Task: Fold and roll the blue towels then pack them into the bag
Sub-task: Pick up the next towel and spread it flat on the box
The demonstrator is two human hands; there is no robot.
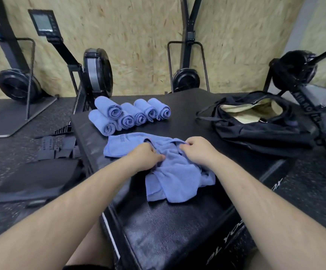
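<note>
On the black box (158,230), left hand (144,154) and right hand (197,151) pinch the blue towel (173,182), fingers (185,147) curled.

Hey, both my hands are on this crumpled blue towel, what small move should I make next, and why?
Probably pull the crumpled blue cloth towel flat across the black padded box top. Left hand and right hand both pinch its bunched middle, so it cannot be folded yet.

On platform (168,230), rolled towels (129,114), perhaps six, behind loose towel (177,182); bag (255,127) at right.
</note>
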